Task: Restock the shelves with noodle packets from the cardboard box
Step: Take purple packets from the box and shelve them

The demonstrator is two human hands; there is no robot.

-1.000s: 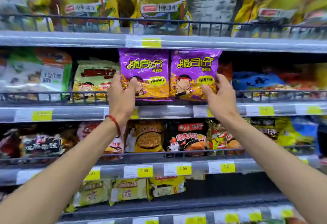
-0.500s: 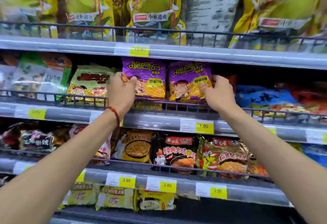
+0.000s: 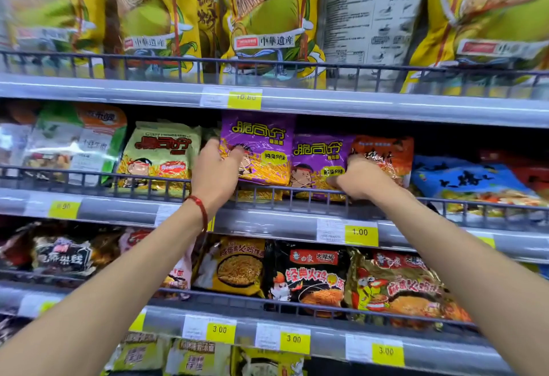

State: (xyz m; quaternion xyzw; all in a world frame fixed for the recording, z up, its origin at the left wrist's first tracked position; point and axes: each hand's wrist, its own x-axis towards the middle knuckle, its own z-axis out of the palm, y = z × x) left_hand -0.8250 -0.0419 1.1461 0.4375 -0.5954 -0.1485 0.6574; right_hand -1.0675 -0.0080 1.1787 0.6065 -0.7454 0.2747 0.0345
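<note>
Two purple noodle packets stand side by side on the second shelf [image 3: 282, 221] behind its wire rail. My left hand [image 3: 215, 175] grips the left purple packet [image 3: 261, 146] by its lower left edge, thumb across the front. My right hand [image 3: 359, 179] holds the right purple packet [image 3: 319, 158] at its lower right corner; this packet sits lower and reaches down behind the rail. A red cord bracelet circles my left wrist. The cardboard box is out of view.
A green noodle packet [image 3: 162, 149] stands left of the purple ones, an orange packet [image 3: 383, 152] right of them. Large yellow bags [image 3: 261, 16] fill the top shelf. Black and gold packets [image 3: 309, 277] line the shelf below. Yellow price tags run along each shelf edge.
Both hands have pushed the purple packets deeper onto the shelf and lower behind the rail. The right packet has dropped further than the left. The camera has moved closer.
</note>
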